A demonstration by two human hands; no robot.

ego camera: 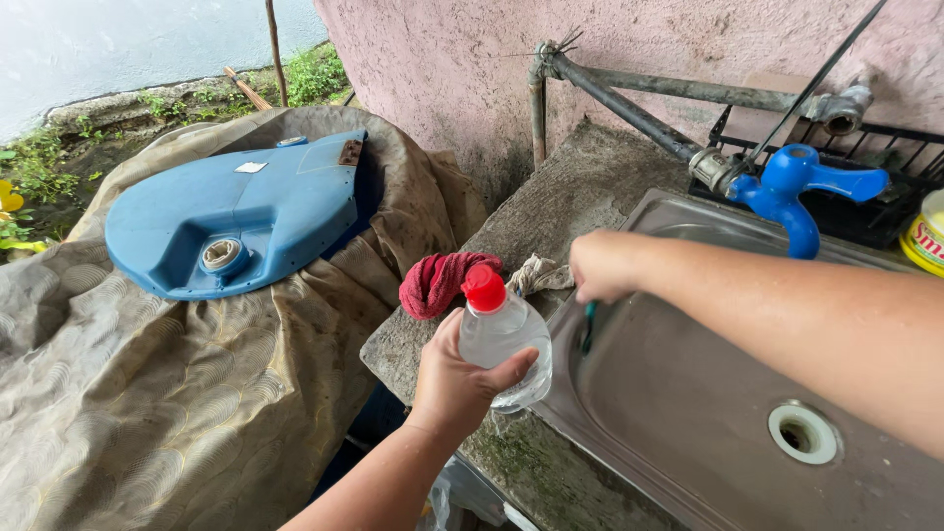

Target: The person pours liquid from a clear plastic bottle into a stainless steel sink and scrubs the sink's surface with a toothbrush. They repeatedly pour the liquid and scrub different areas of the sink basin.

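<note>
Clear plastic bottle point(503, 344) with a red cap point(483, 287), low in the middle of the frame, wrapped round the belly by the left hand point(457, 379) and held upright right at the left rim of the steel sink point(688, 413). Cap on, so nothing pouring yet. Right hand point(602, 265) clenched over the sink's upper left corner, pinching a thin teal handle point(588, 324) pointing down into the basin; can't tell what sort of tool, head end hidden in the fist. Looks like the get-ready stage of a wash-up, bottle and tool both in hand. Next up probably calls for getting that cap off, awkward with both hands full, so likely parking the teal thing first. Around it: red rag point(438, 280) and grey rag point(539, 275) bunched on the concrete ledge point(570, 187) just behind the bottle, blue tap point(792, 192) upper right, drain point(803, 433) lower right, yellow tub point(924, 241) at the right edge. Off to the left, blue plastic cover point(236, 221) lying on a brown patterned cloth point(147, 393), well clear of everything.
</note>
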